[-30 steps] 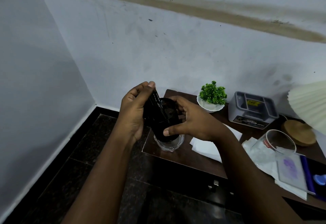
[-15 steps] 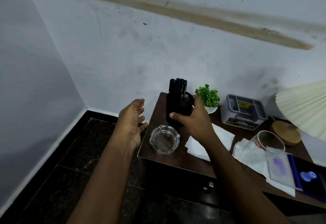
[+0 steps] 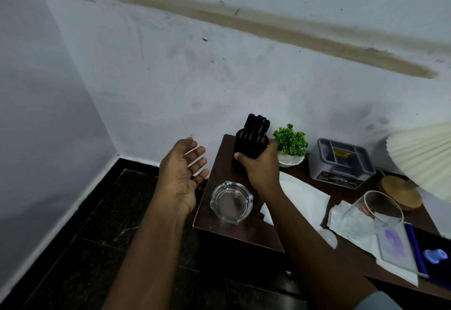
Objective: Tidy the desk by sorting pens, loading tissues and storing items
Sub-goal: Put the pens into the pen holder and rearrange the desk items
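Well, the right hand [image 3: 261,165] gripped the black mesh pen holder [image 3: 249,146], thumb on its near side and fingers curled round its right side. The holder stood upright near the far left corner of the tabletop [image 3: 219,170], though whether its base rested on the wood could not be told. Dark pens [image 3: 257,124] stood inside it, their caps poking above the rim. The left hand [image 3: 183,170] hung open and held nothing, fingers straight and slightly spread, palm turned up and to the right, just off the tabletop's left edge and over the dark floor [image 3: 97,236]. A clear glass ashtray [image 3: 231,202] sat near the front left corner, just beside the right wrist. Along the far edge, just right of the holder, a small green plant [image 3: 290,139] stood in a white pot, its leaves near the right hand's knuckles, and a grey compartment box [image 3: 341,161] sat further right. A flat white tissue [image 3: 302,195] lay mid-tabletop, partly under the right forearm. Crumpled tissues [image 3: 346,222] lay toward the right edge, with a clear glass jar [image 3: 380,207] lying on its side among them. A pleated cream lampshade [image 3: 422,158] hung over a round wooden base [image 3: 400,192] at the far right.
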The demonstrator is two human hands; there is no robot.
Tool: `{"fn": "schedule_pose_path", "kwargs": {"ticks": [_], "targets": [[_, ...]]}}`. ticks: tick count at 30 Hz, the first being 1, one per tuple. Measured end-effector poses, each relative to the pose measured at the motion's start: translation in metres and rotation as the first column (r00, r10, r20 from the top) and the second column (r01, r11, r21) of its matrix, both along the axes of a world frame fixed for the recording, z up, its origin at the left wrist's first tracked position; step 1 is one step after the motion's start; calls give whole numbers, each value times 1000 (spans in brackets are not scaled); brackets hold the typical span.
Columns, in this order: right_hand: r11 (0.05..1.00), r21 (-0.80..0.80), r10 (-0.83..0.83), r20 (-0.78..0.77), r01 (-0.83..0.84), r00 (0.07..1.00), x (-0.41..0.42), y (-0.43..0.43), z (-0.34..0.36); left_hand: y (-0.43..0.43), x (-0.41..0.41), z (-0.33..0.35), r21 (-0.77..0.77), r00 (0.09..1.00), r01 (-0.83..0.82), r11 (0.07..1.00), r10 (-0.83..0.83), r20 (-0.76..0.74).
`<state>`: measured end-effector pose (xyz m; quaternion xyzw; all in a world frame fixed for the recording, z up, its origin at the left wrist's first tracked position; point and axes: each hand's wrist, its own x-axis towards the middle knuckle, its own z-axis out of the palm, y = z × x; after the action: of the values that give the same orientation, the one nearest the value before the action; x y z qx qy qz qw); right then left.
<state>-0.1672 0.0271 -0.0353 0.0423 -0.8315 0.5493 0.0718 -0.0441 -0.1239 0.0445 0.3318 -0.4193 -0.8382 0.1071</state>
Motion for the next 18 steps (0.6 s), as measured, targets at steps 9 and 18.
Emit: {"fn": "schedule_pose_path", "kwargs": {"ticks": [9, 18], "targets": [[997, -77, 6, -3, -6, 1000, -16, -20, -13, -5, 1, 1, 19, 1000, -19, 1000, 20, -17], [995, -77, 57, 11, -56, 998, -31, -23, -13, -5, 1, 1, 15, 999, -22, 1000, 22, -23]]}}
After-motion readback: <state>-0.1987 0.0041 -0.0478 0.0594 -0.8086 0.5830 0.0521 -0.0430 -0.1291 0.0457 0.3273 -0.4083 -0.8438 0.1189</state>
